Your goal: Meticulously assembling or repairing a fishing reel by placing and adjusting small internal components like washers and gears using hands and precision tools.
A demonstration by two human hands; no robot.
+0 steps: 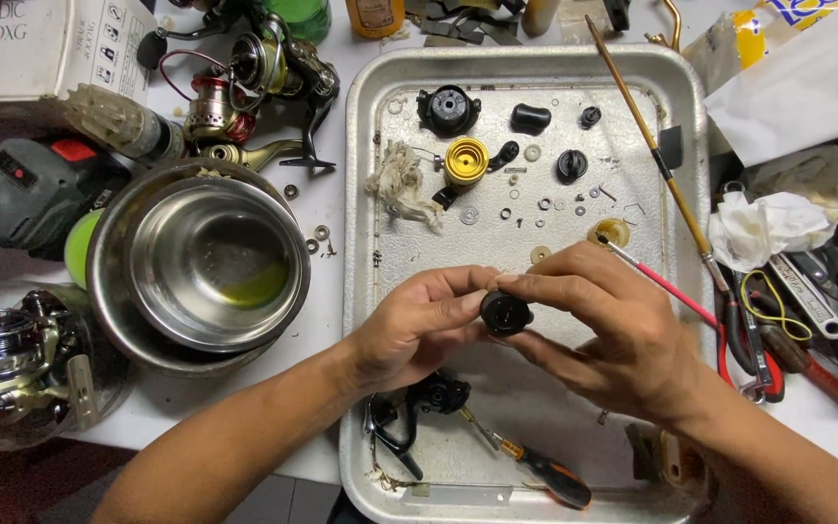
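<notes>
Both forearms reach in from the bottom edge and meet over the metal tray (691, 116). The left hand (409, 325) curls, thumb and fingers closed on a small black round part (505, 312). The right hand (613, 330) pinches the same part from the other side, also holding a thin red brush (661, 286).

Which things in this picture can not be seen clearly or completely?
- Head view: the small black round part is partly covered by the fingertips of the left hand and right hand.
- The red-handled brush runs behind the right hand.
- The washers on the metal tray are too small to identify.
- The reel in the clear bowl is cut by the left edge.
</notes>
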